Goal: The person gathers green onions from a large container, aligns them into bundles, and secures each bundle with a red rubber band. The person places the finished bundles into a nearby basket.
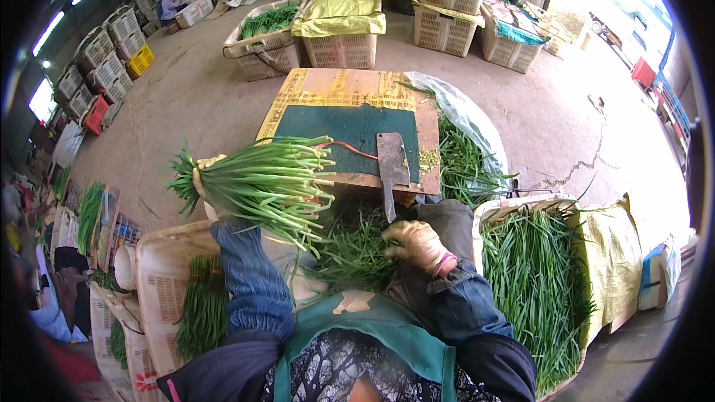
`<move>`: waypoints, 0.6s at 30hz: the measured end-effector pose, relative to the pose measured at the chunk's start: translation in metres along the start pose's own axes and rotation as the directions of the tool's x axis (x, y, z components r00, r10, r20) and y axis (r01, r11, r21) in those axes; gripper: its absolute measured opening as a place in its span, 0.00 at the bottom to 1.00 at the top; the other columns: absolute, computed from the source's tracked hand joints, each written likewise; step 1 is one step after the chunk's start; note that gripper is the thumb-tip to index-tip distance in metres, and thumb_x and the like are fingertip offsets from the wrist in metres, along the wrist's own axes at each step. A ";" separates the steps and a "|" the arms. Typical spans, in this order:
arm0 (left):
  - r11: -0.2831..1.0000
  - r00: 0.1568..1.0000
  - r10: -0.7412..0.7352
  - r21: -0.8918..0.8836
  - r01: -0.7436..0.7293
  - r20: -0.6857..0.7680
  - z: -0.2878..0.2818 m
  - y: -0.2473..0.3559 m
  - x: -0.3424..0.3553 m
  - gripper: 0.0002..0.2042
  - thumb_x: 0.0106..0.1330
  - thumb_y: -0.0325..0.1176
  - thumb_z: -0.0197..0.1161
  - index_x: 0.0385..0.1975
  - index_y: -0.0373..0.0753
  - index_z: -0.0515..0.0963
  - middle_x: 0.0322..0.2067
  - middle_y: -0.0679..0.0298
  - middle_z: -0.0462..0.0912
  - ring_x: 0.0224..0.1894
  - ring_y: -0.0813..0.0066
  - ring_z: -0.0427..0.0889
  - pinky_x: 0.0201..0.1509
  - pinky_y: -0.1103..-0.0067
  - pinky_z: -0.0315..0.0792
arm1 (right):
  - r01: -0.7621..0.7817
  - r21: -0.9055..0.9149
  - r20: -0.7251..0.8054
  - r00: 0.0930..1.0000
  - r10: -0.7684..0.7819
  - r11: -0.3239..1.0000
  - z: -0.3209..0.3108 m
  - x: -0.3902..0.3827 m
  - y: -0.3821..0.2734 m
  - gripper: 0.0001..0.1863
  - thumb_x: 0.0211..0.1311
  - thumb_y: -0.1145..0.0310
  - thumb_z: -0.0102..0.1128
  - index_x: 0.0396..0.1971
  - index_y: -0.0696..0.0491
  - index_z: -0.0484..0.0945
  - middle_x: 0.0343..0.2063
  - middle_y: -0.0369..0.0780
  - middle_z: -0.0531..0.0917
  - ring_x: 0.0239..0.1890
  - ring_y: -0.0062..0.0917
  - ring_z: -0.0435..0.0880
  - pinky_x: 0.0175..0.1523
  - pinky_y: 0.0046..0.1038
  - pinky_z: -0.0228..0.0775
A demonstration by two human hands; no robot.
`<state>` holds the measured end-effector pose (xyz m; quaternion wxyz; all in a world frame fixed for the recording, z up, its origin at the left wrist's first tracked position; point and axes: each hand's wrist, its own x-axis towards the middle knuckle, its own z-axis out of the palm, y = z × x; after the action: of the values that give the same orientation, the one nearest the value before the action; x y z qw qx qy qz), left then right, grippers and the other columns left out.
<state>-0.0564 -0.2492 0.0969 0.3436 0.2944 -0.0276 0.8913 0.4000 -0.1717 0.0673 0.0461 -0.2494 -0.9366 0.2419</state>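
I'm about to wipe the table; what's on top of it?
Yellow tape, a green mat, a cleaver, a red cord and green scraps. The bunch of greens in the left hand hides the near left corner of the table.

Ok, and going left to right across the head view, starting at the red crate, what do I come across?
Red crate, yellow crate, left hand holding the bunch of green stalks, right hand, heap of long green leaves, yellow sheet.
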 end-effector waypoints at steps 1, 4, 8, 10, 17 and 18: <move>0.999 0.999 -0.033 0.026 0.033 -0.005 -0.001 0.000 0.001 0.07 0.71 0.37 0.56 0.36 0.42 0.76 0.32 0.70 0.79 0.40 0.73 0.74 0.54 0.72 0.70 | 0.060 0.271 -0.199 0.980 -0.005 0.961 -0.005 0.005 -0.010 0.19 0.65 0.56 0.63 0.51 0.50 0.81 0.49 0.43 0.83 0.52 0.37 0.81 0.57 0.35 0.72; 0.984 0.985 -0.170 -0.049 0.170 0.005 0.005 -0.011 -0.001 0.07 0.71 0.38 0.57 0.35 0.42 0.77 0.32 0.70 0.79 0.40 0.74 0.74 0.53 0.73 0.70 | 0.253 0.670 -0.470 0.872 0.136 0.698 -0.026 0.034 -0.044 0.20 0.68 0.59 0.61 0.55 0.53 0.79 0.56 0.42 0.80 0.61 0.30 0.75 0.65 0.31 0.65; 0.985 0.985 -0.167 -0.032 0.168 0.040 -0.008 -0.017 0.005 0.07 0.70 0.37 0.58 0.34 0.43 0.77 0.31 0.70 0.79 0.40 0.75 0.75 0.52 0.74 0.70 | 0.359 0.750 -0.493 0.863 0.109 0.556 -0.035 0.083 -0.076 0.20 0.66 0.63 0.63 0.53 0.58 0.79 0.51 0.42 0.82 0.55 0.26 0.78 0.63 0.28 0.67; 0.977 0.979 -0.204 -0.067 0.204 0.006 -0.007 -0.023 0.006 0.07 0.70 0.37 0.58 0.35 0.42 0.77 0.30 0.70 0.79 0.38 0.74 0.75 0.52 0.73 0.70 | 0.138 0.990 -0.131 0.934 0.332 0.002 -0.031 0.104 -0.090 0.17 0.66 0.62 0.65 0.48 0.59 0.81 0.43 0.39 0.86 0.45 0.20 0.82 0.51 0.23 0.73; 0.954 0.954 -0.289 -0.105 0.281 -0.079 -0.026 -0.015 0.001 0.10 0.71 0.40 0.55 0.37 0.42 0.80 0.36 0.66 0.84 0.42 0.71 0.81 0.57 0.66 0.73 | 0.377 0.922 -0.348 0.906 0.241 -0.087 -0.011 0.088 -0.034 0.07 0.66 0.68 0.62 0.37 0.56 0.82 0.38 0.39 0.86 0.41 0.23 0.83 0.48 0.27 0.75; 0.942 0.943 -0.322 -0.133 0.309 -0.089 -0.037 -0.010 -0.001 0.11 0.71 0.40 0.55 0.37 0.42 0.80 0.37 0.65 0.84 0.43 0.70 0.82 0.57 0.64 0.75 | 0.363 0.909 -0.337 0.930 0.148 -0.206 -0.009 0.078 -0.018 0.08 0.66 0.68 0.63 0.37 0.57 0.82 0.40 0.40 0.86 0.44 0.25 0.84 0.50 0.29 0.75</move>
<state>-0.0679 -0.2331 0.0646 0.4998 0.2249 -0.0134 0.8364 0.3259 -0.1432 0.0810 0.3966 -0.0733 -0.3974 0.8242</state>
